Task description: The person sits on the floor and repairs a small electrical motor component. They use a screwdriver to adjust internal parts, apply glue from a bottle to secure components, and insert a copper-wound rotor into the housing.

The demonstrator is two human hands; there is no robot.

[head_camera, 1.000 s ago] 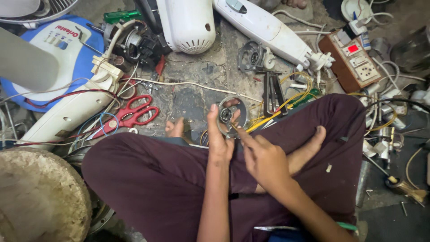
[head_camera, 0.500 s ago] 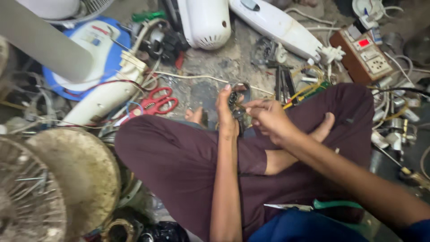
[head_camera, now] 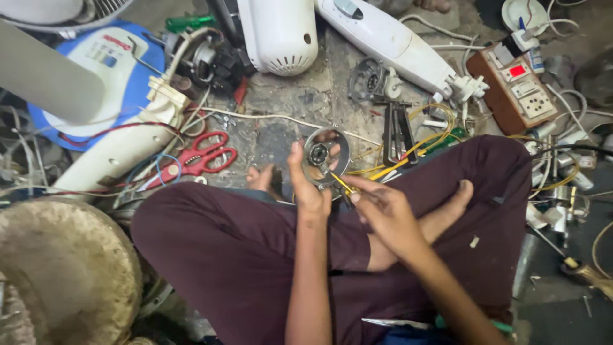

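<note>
I sat cross-legged on the floor [head_camera: 300, 108] in dark maroon trousers, and my left hand [head_camera: 308, 182] held up a round metal motor end plate [head_camera: 325, 156] with a bearing at its centre, my fingers clamped on its lower rim and my thumb raised along its left edge. My right hand [head_camera: 386, 214] sat just to the right of it, fingers pinched together on a thin yellow-handled screwdriver [head_camera: 343, 185] whose tip reached the plate's lower edge. The plate hung above my crossed shins, just past my left fingers and clear of the floor.

Beyond my left hand and to its left lay red-handled scissors [head_camera: 198, 160], touching a white fan stand [head_camera: 121, 150] that ran toward a blue and white fan base [head_camera: 96, 70]. Straight ahead of the plate, well apart, stood a white motor housing [head_camera: 278, 32], with another long white fan body [head_camera: 383, 38] to its right. Beyond my right hand lay dark pliers [head_camera: 397, 131] amid yellow wires [head_camera: 421, 137], and farther right a brown switchboard with sockets [head_camera: 517, 83]. Near my left knee sat a dusty round fan part [head_camera: 64, 268]; I could not tell exactly what it was.
</note>
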